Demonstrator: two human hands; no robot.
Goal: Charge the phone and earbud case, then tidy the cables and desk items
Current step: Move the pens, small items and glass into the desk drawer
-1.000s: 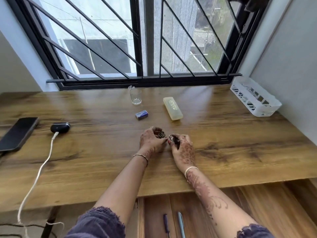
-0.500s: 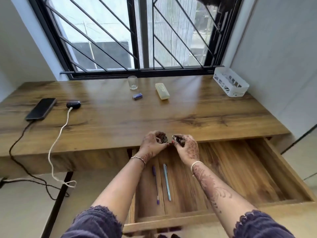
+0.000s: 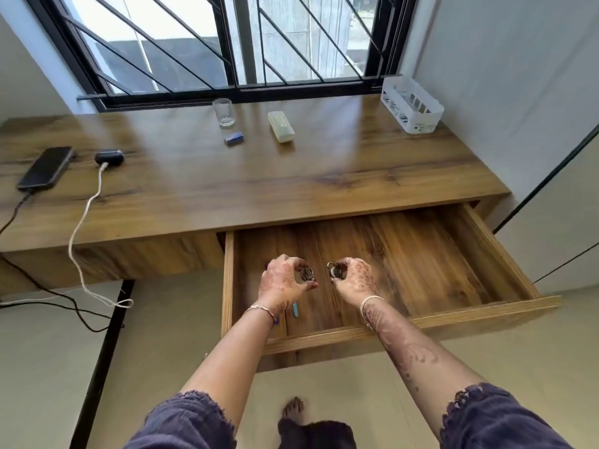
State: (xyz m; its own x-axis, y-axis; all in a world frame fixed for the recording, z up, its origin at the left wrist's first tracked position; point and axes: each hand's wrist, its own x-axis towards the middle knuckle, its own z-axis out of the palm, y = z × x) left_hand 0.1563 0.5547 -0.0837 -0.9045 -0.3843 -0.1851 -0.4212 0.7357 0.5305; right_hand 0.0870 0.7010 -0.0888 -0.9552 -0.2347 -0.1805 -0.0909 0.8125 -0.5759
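My left hand [image 3: 285, 281] and my right hand [image 3: 353, 280] hover side by side over the open wooden drawer [image 3: 421, 254]. Each pinches a small dark item: the left one [image 3: 307, 273] looks patterned, the right one [image 3: 334, 272] has a metal ring. On the desk's left end the black phone [image 3: 45, 168] lies with a black cable [image 3: 13, 212] in it. Beside it sits the dark earbud case [image 3: 109, 157] with a white cable [image 3: 81, 228] plugged in; both cables hang off the front edge.
On the desk [image 3: 324, 176] near the window stand a glass [image 3: 223, 112], a small blue box [image 3: 234, 139] and a pale yellow case [image 3: 280, 126]. A white basket [image 3: 411, 105] sits at the back right. Pen tips [image 3: 295, 310] show in the drawer under my left wrist.
Both hands came back from above the desktop to above the open drawer and drew slightly apart, still holding the small items. The view has pulled back and tilted down.
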